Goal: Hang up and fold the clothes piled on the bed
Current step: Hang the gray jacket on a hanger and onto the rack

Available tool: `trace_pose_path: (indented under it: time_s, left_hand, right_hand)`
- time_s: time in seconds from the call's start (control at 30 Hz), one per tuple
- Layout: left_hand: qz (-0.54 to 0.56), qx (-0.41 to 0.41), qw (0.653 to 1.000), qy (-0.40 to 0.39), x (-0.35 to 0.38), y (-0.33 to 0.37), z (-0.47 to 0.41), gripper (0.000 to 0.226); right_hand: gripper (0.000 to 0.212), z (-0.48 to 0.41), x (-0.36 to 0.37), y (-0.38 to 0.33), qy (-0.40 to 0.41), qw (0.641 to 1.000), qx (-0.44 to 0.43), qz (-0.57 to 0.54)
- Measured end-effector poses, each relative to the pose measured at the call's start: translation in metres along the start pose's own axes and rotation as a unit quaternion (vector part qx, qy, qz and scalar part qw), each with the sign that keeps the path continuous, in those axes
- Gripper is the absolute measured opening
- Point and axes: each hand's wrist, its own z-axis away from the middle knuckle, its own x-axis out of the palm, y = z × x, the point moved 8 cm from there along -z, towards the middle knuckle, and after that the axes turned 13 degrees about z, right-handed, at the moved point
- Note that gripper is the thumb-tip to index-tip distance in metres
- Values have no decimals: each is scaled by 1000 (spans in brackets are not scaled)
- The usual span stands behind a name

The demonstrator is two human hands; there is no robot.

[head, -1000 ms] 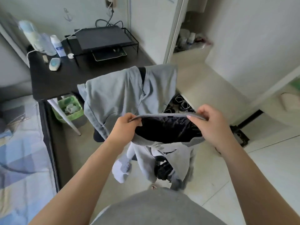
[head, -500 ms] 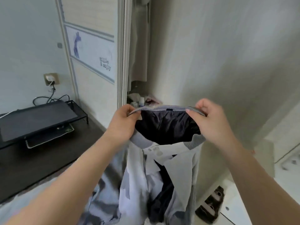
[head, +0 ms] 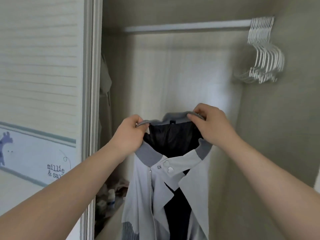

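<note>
Head view is showing the left hand [head: 129, 135] and right hand [head: 209, 125] each pinching the collar of the grey jacket [head: 147, 187], well below the closet rail [head: 187, 25]; ideally one hand is holding the collar level while the other is fetching a hanger [head: 265, 54] from the rail's right end.

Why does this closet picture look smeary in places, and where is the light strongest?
Head view: the bunch of white plastic hangers on the white closet rail is streaked by motion blur; the grey zip jacket with dark lining, gripped by the left hand and right hand, is sharper; the wide lens stretches the forearms; soft light, brightest on the pale back wall, no glare.
</note>
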Motion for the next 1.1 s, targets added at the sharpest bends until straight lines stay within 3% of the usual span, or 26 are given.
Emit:
trace_pose_path:
  time_s: [0.33, 0.47, 0.6, 0.7, 0.77, 0.97, 1.1]
  left_hand:
    - [-34, 121, 992, 12, 30, 104, -145, 25]
    - [-5, 146, 989, 18, 56, 157, -197, 27]
    - [-15, 147, 988, 33, 82, 196, -232, 15]
    - [-29, 141, 989, 37, 99, 213, -239, 29]
    - [-77, 152, 984, 43, 109, 222, -233, 29]
    - [-20, 139, 990, 31, 137, 204, -251, 10]
    - [-59, 151, 986, 28, 138, 199, -258, 23]
  right_hand:
    - [31, -139, -84, -15, 74, 969, -39, 233]
    - [31, -188, -128, -14, 93, 923, -33, 372]
    - [22, -223, -154, -2, 91, 874, -4, 478]
    - [24, -236, -164, 5, 138, 810, 0, 569]
    - [30, -241, -171, 17, 147, 792, 34, 591]
    - [43, -245, -177, 66, 120, 781, 141, 597]
    - [43, -247, -185, 97, 126, 766, 182, 604]
